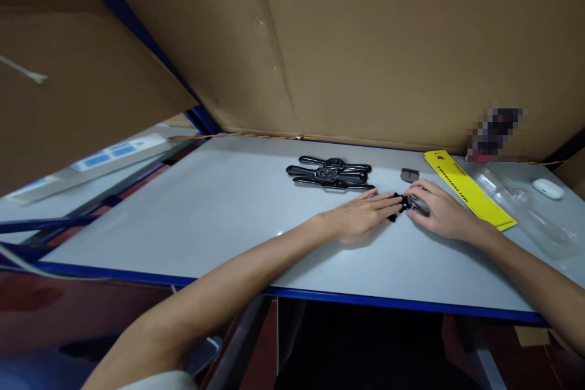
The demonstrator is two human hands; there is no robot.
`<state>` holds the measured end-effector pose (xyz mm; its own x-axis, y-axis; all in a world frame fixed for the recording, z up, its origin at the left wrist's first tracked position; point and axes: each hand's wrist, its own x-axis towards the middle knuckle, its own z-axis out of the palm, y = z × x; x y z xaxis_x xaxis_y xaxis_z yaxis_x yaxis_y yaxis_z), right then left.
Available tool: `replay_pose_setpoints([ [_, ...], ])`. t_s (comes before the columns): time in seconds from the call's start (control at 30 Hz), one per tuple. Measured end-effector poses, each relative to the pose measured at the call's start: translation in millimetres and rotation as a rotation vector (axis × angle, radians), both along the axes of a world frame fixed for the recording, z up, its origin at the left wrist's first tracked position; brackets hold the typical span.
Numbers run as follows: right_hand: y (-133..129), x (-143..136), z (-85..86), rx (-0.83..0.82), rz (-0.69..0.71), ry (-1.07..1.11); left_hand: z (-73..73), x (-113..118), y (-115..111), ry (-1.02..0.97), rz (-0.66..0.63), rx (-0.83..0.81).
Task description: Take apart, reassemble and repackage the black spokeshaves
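Note:
My left hand (363, 217) lies low over the table, fingers together and pressing on a black spokeshave (393, 217), most of which they cover. From the other side my right hand (441, 210) grips the same tool at its middle, thumb and fingers curled around a dark shiny part. Exactly what the right fingertips pinch is hidden. Just beyond the hands rests a small dark metal plate (410, 175), apart from them. Several more black spokeshaves (329, 174) lie side by side, up and left of my left hand.
A yellow card (470, 190) and clear plastic packaging (543, 228) lie to the right, near a white case (548, 189). Cardboard walls (365, 42) rise behind the grey table (183, 213), which has a blue edge. A white power strip (119, 152) is at left.

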<state>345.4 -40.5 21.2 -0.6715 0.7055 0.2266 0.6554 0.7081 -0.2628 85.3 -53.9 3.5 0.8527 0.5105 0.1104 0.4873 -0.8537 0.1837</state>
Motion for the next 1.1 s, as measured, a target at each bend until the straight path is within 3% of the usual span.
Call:
replay_pose_setpoints([
  [0.27, 13, 9, -2.5, -0.028, 0.002, 0.000, -1.7, 2, 17, 0.045, 0.095, 0.099],
  [0.53, 22, 21, -0.9, 0.062, -0.031, -0.118, 2.4, 0, 28, -0.010, 0.251, 0.258],
  [0.63, 23, 20, 0.4, 0.162, -0.049, -0.151, 9.8, -22, 38, -0.076, 0.319, 0.313],
  [0.77, 24, 16, -6.4, 0.224, -0.083, -0.081, 15.7, -75, 61, -0.094, 0.433, 0.368],
  [0.9, 26, 18, -18.9, 0.205, -0.100, -0.160, 17.7, -122, 78, -0.060, 0.587, 0.317],
  [1.0, 26, 19, -22.9, 0.179, -0.100, -0.188, 22.7, -132, 79, 0.002, 0.613, 0.239],
  [1.1, 25, 17, -22.1, 0.182, -0.101, -0.173, 28.7, -127, 73, 0.040, 0.581, 0.158],
])
